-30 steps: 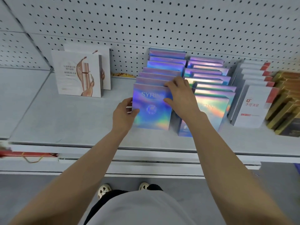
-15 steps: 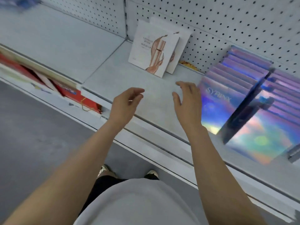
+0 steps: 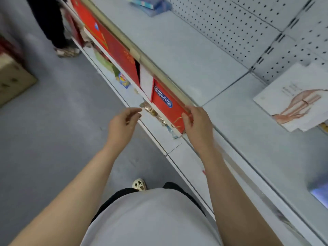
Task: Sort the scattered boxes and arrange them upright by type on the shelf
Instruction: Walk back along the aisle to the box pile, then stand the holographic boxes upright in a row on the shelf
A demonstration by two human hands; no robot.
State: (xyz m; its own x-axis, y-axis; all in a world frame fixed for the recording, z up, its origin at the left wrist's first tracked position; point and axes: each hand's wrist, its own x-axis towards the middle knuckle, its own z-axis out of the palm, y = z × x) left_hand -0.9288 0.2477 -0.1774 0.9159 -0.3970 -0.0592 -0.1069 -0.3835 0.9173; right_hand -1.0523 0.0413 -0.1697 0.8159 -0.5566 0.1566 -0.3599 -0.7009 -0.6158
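Both my left hand (image 3: 122,124) and right hand (image 3: 197,125) hang empty, fingers loosely spread, between boxes, so next I must reach the blue boxes (image 3: 149,3) lying flat up the shelf (image 3: 177,50).

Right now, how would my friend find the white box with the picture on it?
Look along the grey shelf to its right end, by the holey back wall. The white box stands there with a second white one tucked behind it. Only this one shows a peach-coloured swirl on its front; the red boxes sit lower, under the shelf's edge.
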